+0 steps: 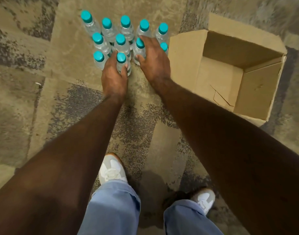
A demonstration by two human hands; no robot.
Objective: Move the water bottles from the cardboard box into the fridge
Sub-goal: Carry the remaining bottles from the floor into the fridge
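Observation:
Several clear water bottles (108, 29) with teal caps stand upright in a cluster on the carpet. My left hand (113, 75) grips the nearest bottle (122, 62) around its body, thumb on the right side. My right hand (153, 59) curls round a neighbouring bottle (140, 48), its thumb at the bottle's lower part and its fingers reaching past the cap. To the right sits the cardboard box (186, 53) with flaps open and nothing inside. No fridge is in view.
Patterned tan and grey carpet (35, 102) covers the floor all round. My feet in white sneakers (111, 168) and blue jeans stand just below the bottles. The box lies close to the rightmost bottles.

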